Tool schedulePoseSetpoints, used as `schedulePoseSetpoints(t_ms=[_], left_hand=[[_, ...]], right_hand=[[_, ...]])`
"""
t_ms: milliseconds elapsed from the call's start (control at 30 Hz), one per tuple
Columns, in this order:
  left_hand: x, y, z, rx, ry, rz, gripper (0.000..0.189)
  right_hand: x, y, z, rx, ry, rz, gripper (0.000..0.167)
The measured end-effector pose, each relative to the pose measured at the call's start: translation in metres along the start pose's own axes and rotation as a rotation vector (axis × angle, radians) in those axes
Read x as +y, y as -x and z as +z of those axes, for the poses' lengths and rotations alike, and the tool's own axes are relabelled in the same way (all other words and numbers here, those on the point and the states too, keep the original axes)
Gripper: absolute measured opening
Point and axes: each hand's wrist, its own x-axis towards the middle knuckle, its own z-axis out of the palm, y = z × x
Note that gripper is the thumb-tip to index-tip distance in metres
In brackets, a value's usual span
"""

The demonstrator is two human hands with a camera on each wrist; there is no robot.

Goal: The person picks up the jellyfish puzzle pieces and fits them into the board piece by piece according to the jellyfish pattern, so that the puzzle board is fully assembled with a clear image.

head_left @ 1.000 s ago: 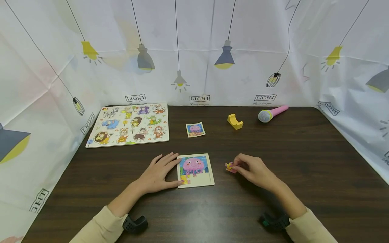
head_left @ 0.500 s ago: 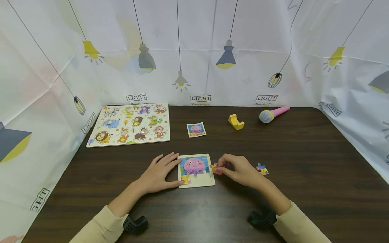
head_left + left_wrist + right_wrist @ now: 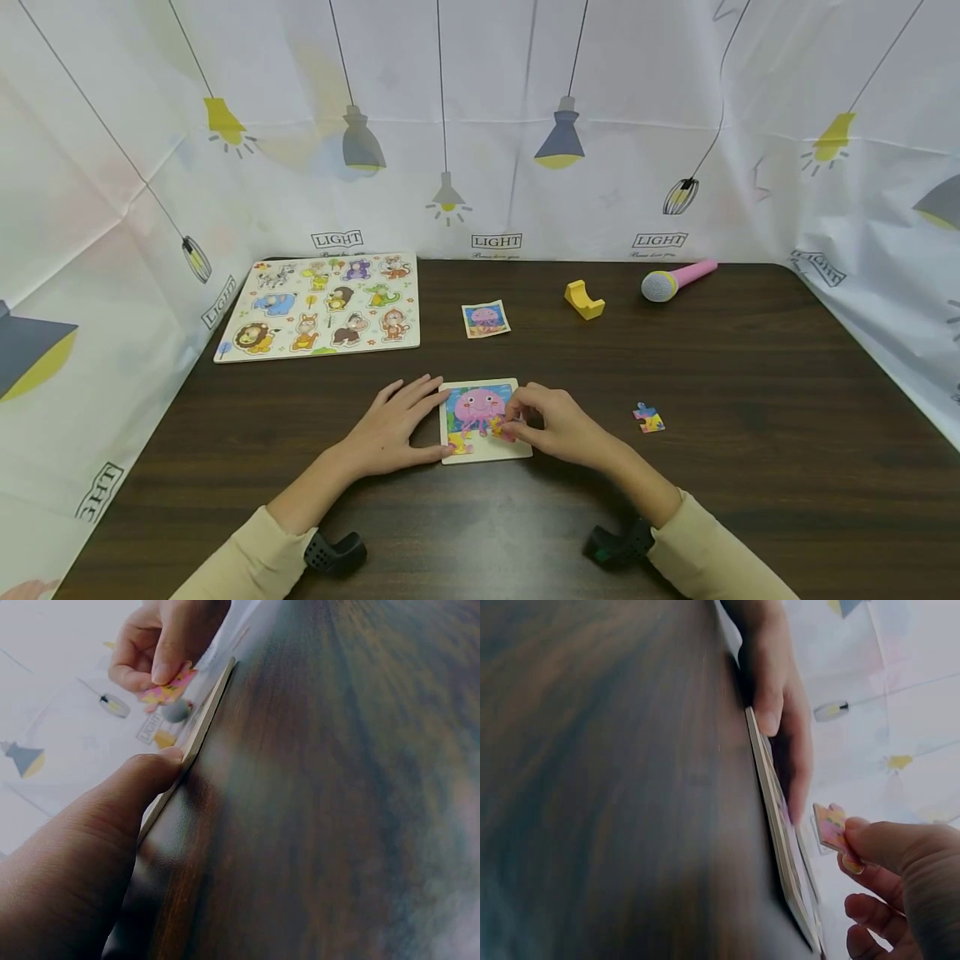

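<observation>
A square jigsaw puzzle board (image 3: 487, 454) with a pink jellyfish picture lies at the middle of the table. Part of its lower row is bare wood. My left hand (image 3: 393, 425) rests on the board's left edge, fingers spread and thumb at the lower left corner. Between thumb and fingertips, my right hand (image 3: 558, 425) pinches a pink and yellow puzzle piece (image 3: 831, 826). Both wrist views show that piece held above the board, not touching it. Another puzzle piece (image 3: 648, 417), blue, yellow and pink, lies on the table to the right of the right hand.
Behind the board lies a small jellyfish picture card (image 3: 486, 319). A large animal puzzle board (image 3: 318, 308) is at the back left. Farther right are a yellow curved block (image 3: 584, 300) and a pink toy microphone (image 3: 678, 281). A white printed cloth (image 3: 480, 108) hangs behind the table.
My right hand has moved left with the pinched piece, from beside the board to over its lower right part. The loose piece on the right has come into view. My left hand stays put.
</observation>
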Motion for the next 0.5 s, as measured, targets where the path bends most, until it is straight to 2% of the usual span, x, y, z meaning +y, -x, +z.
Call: schedulePoseSetpoints(t_ms=[500], left_hand=[[-0.001, 0.000, 0.001, 0.006, 0.010, 0.003, 0.081]], right_hand=[[-0.001, -0.011, 0.019, -0.002, -0.002, 0.014, 0.012]])
